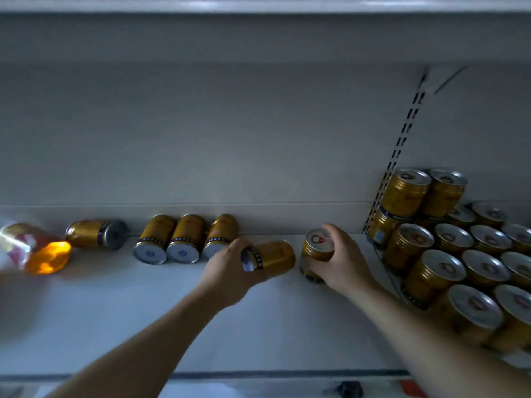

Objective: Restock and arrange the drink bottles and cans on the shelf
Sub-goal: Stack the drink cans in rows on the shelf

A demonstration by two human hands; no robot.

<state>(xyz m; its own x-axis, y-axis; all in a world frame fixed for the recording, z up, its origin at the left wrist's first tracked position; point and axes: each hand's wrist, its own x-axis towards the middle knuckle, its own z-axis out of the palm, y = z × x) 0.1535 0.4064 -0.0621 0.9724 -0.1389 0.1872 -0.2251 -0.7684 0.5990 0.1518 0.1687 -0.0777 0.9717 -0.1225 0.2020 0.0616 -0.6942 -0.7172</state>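
Sideways can (274, 255), gold with a dark band near its base, sits in the left hand (227, 271), whose fingers and thumb curl round the base end. Whether it touches the white shelf (120, 317) or hangs just above it I cannot tell. Just to its right, the right hand (344, 265) grips an upright can (317, 248) from the side, fingers wrapped round the body, with the silver pull-tab top showing. This can stands on the shelf near the back wall. The two held cans are close together, and whether they touch is not clear. Left of the left hand, three cans (184, 239) lie on their sides in a tight row, silver bases toward the camera and tops toward the back wall; the rightmost is partly hidden by that hand. Further left a lone can (96, 234) lies crosswise with one end pointing right. Beside it, at the left edge, is a blurred bottle (43, 251) of amber drink; how it rests I cannot tell. At the right a packed block of upright cans (465, 268) fills the shelf, with two stacked cans (422, 192) on top at its rear corner, next to a slotted upright strip (402, 145).
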